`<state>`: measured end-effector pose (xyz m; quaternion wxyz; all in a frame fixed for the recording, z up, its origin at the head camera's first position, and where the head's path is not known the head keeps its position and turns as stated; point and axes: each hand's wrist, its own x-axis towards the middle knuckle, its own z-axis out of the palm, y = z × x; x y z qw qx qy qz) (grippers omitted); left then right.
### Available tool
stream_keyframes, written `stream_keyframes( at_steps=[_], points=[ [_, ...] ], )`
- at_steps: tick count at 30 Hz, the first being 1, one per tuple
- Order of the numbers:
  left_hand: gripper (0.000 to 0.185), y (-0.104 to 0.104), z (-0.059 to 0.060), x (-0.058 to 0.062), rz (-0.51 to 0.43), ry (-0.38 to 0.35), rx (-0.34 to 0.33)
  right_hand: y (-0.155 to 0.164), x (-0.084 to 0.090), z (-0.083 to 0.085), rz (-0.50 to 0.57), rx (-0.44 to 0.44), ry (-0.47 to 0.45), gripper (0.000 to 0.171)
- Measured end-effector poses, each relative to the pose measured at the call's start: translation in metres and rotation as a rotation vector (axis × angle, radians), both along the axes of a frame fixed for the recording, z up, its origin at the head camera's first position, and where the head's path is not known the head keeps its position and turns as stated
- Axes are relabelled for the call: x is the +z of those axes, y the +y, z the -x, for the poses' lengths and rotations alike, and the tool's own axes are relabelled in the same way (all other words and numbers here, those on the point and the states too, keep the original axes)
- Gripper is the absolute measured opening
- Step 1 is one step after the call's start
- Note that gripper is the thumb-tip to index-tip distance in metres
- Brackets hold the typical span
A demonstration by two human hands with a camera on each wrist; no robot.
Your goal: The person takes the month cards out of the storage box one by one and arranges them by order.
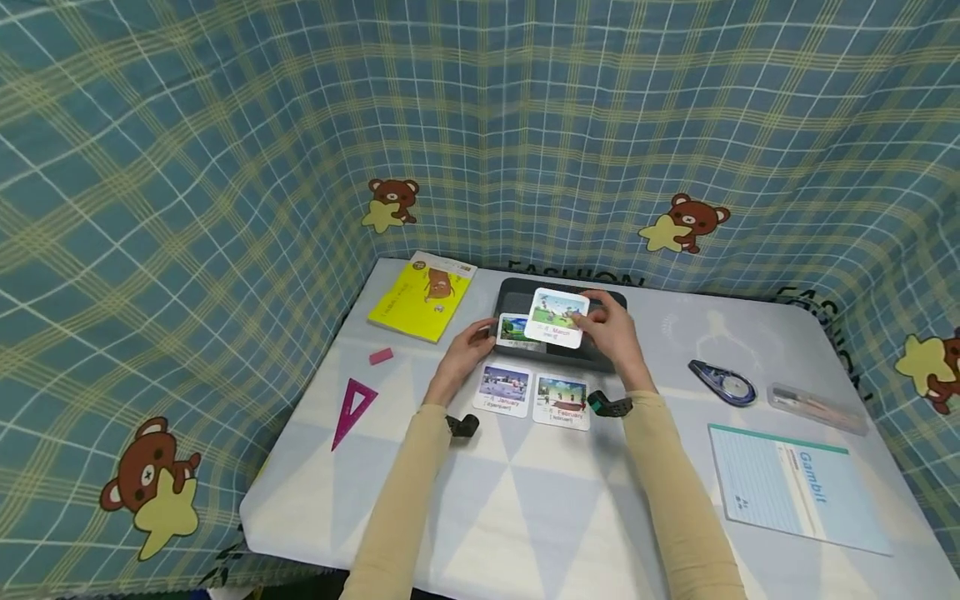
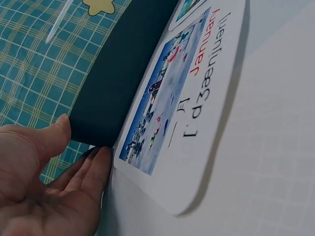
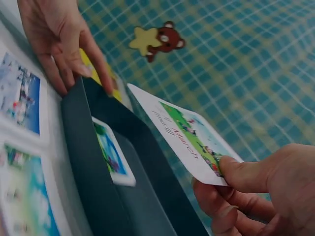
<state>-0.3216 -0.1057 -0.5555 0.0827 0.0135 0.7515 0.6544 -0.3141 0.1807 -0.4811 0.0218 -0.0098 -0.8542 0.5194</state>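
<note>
My right hand (image 1: 611, 332) pinches a white picture card (image 1: 557, 317) reading "March" between thumb and fingers, tilted above a dark, open box (image 1: 587, 357). Another picture card (image 3: 114, 153) lies inside the box at its left end. My left hand (image 1: 465, 357) touches the box's left end near the front corner, its fingers fairly straight. On the table in front of the box lie a "January" card (image 1: 503, 390) and, to its right, a "February" card (image 1: 561, 401). The left wrist view shows the left thumb at the box's upper edge and the fingers lower down.
A yellow book (image 1: 424, 298) lies at the back left, with a pink eraser (image 1: 381, 357) and a magenta set square (image 1: 352, 412) nearer. On the right are a correction tape (image 1: 723, 384), a transparent case (image 1: 816, 408) and a light-blue notebook (image 1: 795, 487). Patterned curtains (image 1: 525, 142) surround the table.
</note>
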Motion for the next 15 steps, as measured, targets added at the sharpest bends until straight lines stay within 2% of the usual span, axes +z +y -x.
stream_keyframes(
  at_steps=[4, 7, 12, 15],
  points=[
    [0.044, 0.001, 0.004, -0.003, -0.008, 0.021, -0.004, 0.028, 0.000, -0.030, -0.055, -0.032, 0.004, 0.052],
    [0.044, 0.002, 0.006, -0.005, -0.002, 0.007, -0.008, 0.048, -0.008, -0.055, -0.079, -0.049, -0.012, 0.052],
    [0.045, 0.003, 0.005, -0.007, -0.003, -0.024, -0.001, 0.076, -0.026, -0.097, -0.119, -0.028, -0.102, 0.052],
    [0.045, 0.003, 0.003, -0.008, -0.002, -0.024, 0.007, 0.090, -0.038, -0.114, -0.132, -0.003, -0.151, 0.051]
  ],
)
